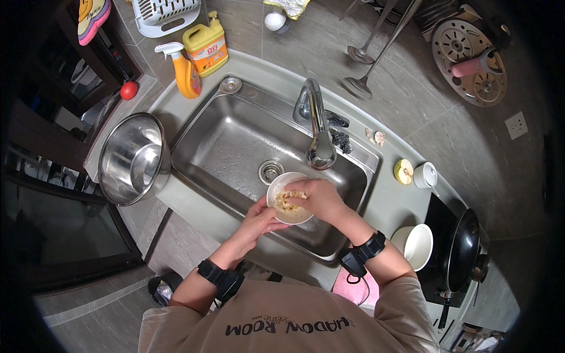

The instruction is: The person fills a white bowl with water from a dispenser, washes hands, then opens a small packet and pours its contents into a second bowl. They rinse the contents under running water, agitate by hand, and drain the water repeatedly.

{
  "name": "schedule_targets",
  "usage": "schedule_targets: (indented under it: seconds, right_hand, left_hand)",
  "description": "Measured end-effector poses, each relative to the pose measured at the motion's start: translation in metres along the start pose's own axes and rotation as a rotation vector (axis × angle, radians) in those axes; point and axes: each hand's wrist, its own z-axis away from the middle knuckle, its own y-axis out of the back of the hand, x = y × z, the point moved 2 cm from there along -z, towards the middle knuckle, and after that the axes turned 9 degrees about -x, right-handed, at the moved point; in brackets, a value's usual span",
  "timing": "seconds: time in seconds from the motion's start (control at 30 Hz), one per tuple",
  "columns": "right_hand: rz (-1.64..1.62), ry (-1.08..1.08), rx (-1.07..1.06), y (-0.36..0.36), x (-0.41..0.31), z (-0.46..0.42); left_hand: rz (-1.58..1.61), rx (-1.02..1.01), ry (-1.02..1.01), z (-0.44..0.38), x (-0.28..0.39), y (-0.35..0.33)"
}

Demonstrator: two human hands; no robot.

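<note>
My left hand (258, 222) grips a small white bowl (281, 182) from its near left side, with the thumb by the rim. In the bowl lies pale, cloudy liquid with a clump of small yellow-brown food bits (289, 200), perhaps grain. The fingers of my right hand (321, 197) reach into the bowl from the right and touch the bits. Their tips are partly hidden, so whether they pinch any cannot be told. The bowl is over the near part of a stainless steel sink (216, 137), close to its drain (271, 172).
A faucet (321, 150) hangs just beyond the bowl. Left stands a large steel basin (132, 161), with a spray bottle (185, 75) and detergent jug (206, 46) behind. Right are a halved apple (403, 171), a lidded white jar (425, 175), a white pot (417, 247) and a black frying pan (463, 251).
</note>
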Motion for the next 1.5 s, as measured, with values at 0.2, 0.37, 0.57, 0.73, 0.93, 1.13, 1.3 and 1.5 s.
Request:
schedule_targets:
  seconds: [0.2,0.37,0.57,0.73,0.93,1.13,1.3,1.5]
  right_hand:
    - [0.397,0.048,0.107,-0.041,0.003,-0.001]
    - [0.252,0.091,-0.120,-0.040,0.007,-0.003]
    - [0.182,-0.039,-0.044,-0.020,0.005,-0.002]
    - [0.292,0.133,0.098,-0.025,-0.008,-0.001]
    - [0.221,0.172,-0.059,-0.051,0.008,-0.006]
    - [0.168,0.024,-0.078,-0.020,0.004,-0.004]
    - [0.115,0.031,-0.019,-0.008,0.004,-0.003]
    - [0.052,-0.057,0.008,-0.003,0.006,-0.003]
  left_hand:
    - [-0.055,0.016,-0.010,-0.008,-0.009,0.005]
    - [-0.056,0.022,0.002,-0.005,-0.012,0.001]
    - [-0.032,-0.011,-0.012,-0.006,-0.014,0.003]
    - [-0.034,-0.011,0.001,-0.005,-0.009,-0.002]
    - [-0.054,-0.023,0.025,-0.005,-0.009,0.000]
    - [-0.018,0.000,-0.012,-0.004,-0.009,-0.001]
    - [0.000,-0.005,0.027,-0.007,-0.012,0.008]
    - [0.003,-0.004,0.023,-0.009,-0.011,0.007]
